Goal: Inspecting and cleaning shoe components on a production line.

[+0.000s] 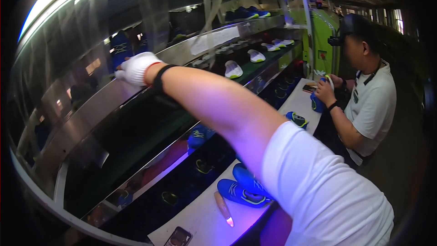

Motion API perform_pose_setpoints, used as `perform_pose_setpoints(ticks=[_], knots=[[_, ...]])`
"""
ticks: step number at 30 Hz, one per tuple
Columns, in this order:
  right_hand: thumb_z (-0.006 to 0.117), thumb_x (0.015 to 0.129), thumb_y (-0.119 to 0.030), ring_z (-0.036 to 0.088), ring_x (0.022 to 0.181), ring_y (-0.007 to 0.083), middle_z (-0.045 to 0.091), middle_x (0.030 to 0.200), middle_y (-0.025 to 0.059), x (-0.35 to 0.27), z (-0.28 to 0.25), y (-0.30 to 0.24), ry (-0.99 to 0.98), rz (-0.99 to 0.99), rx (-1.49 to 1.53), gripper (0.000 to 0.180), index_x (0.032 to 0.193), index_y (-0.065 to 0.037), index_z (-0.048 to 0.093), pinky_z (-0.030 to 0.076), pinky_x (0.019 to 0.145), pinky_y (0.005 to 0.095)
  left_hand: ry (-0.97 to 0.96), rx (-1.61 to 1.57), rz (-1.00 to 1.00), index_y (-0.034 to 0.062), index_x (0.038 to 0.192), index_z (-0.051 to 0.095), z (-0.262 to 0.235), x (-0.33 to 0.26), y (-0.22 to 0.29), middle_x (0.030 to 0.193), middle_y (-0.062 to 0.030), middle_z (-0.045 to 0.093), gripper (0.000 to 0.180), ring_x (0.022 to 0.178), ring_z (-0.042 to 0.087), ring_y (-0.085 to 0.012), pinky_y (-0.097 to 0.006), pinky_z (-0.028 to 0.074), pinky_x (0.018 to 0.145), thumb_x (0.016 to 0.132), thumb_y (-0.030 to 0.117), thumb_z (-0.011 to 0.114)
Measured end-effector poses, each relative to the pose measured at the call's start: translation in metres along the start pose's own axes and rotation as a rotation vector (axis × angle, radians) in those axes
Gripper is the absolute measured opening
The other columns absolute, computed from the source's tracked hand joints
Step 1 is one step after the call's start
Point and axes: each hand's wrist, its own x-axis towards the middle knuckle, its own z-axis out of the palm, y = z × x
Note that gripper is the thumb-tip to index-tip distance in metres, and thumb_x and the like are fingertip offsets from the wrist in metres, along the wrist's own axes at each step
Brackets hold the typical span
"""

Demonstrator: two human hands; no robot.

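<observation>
My right arm stretches across the view to the upper left. My right hand (138,68), in a white knit glove with bare fingertips, is closed at the lower end of a blue sneaker (120,49) with pale laces. The sneaker is tilted up at the upper rack level, among clear plastic strips; its lower end is partly hidden by my fingers. Below my arm, a pair of blue sneakers (239,193) lies on the white worktable (200,214), partly covered by my sleeve. Beside them is a tan tapered tool (223,209) with a glowing pink tip. My left hand is out of view.
A tiered conveyor rack (150,95) carries white shoes (233,69) and blue shoes (248,13). Clear plastic strips (152,13) hang before it. A phone (178,237) lies at the table's near edge. At right, a co-worker (368,95) handles a blue shoe (317,102).
</observation>
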Motion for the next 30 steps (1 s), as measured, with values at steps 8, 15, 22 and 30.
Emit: perform_pose_setpoints(ticks=[8, 15, 22, 30], knots=[[0.072, 0.094, -0.045, 0.065, 0.128, 0.0354, 0.070, 0.135, 0.0133, -0.177, 0.062, 0.111, 0.028, 0.167, -0.365, 0.046, 0.119, -0.007, 0.078, 0.053, 0.105, 0.0487, -0.205, 0.002, 0.009, -0.0038, 0.138, 0.062, 0.076, 0.116, -0.035, 0.131, -0.0160, 0.069, 0.036, 0.124, 0.065, -0.0258, -0.038, 0.054, 0.108, 0.102, 0.000, 0.065], [0.065, 0.091, -0.022, 0.077, 0.101, 0.0416, 0.079, 0.105, 0.0249, -0.202, 0.077, 0.154, -0.132, 0.571, -0.085, 0.033, 0.117, -0.002, 0.070, 0.062, 0.088, 0.0511, -0.200, 0.255, -0.631, 0.0005, 0.141, 0.065, 0.150, 0.366, -0.204, 0.136, -0.0178, 0.069, 0.072, 0.125, 0.066, -0.0309, -0.050, 0.054, 0.100, 0.088, 0.044, 0.086], [0.066, 0.092, -0.017, 0.079, 0.088, 0.0408, 0.078, 0.092, 0.0257, -0.180, 0.091, 0.143, 0.100, 0.540, 0.003, 0.026, 0.108, 0.003, 0.067, 0.063, 0.078, 0.0493, -0.298, 0.794, -0.277, -0.0016, 0.143, 0.061, 0.109, 0.375, -0.248, 0.131, -0.0239, 0.070, 0.068, 0.118, 0.068, -0.0421, -0.051, 0.053, 0.100, 0.096, 0.045, 0.076], [0.071, 0.089, -0.017, 0.080, 0.090, 0.0397, 0.079, 0.092, 0.0243, -0.170, 0.109, 0.132, 0.217, 0.504, -0.037, 0.021, 0.102, 0.000, 0.070, 0.063, 0.080, 0.0461, -0.050, -0.686, -0.761, -0.0035, 0.150, 0.052, 0.054, 0.241, -0.109, 0.146, -0.0182, 0.062, 0.048, 0.133, 0.061, -0.0340, -0.049, 0.049, 0.117, 0.109, 0.019, 0.063]])
